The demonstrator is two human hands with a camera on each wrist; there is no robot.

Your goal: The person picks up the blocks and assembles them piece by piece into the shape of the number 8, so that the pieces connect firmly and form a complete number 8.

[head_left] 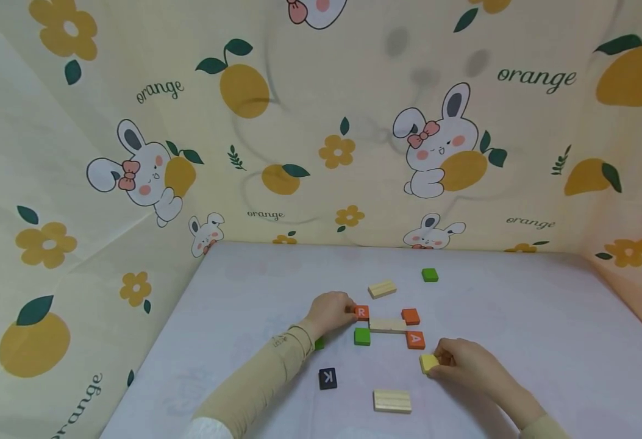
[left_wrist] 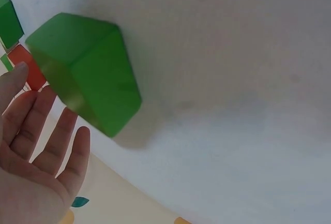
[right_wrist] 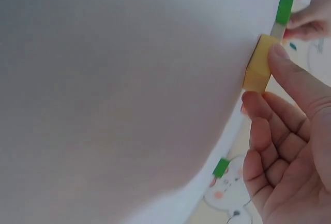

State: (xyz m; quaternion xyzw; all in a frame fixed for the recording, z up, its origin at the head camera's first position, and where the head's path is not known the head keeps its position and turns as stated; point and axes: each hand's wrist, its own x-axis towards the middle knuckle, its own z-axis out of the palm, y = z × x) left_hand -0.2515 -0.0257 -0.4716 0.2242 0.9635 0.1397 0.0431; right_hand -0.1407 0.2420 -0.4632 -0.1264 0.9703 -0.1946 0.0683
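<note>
My left hand (head_left: 328, 314) pinches an orange-red block marked R (head_left: 361, 313) between thumb and fingertips, at the left end of a flat wooden plank (head_left: 388, 325). My right hand (head_left: 466, 363) holds a yellow block (head_left: 428, 364) by its right side; in the right wrist view, the thumb lies along the yellow block (right_wrist: 260, 63) with fingertips at its end. Near the plank's corners are a green block (head_left: 361, 336), an orange-red block marked A (head_left: 416, 340) and a plain orange-red block (head_left: 411, 316). Close by my left wrist, another green block (left_wrist: 88, 69) looms large in the left wrist view.
A black block marked K (head_left: 328, 378) lies at the front left, and a wooden plank piece (head_left: 392, 401) at the front centre. Behind the group lie another wooden piece (head_left: 382, 289) and a green block (head_left: 430, 275). A patterned cloth (head_left: 299, 134) hangs behind the white table (head_left: 535, 317).
</note>
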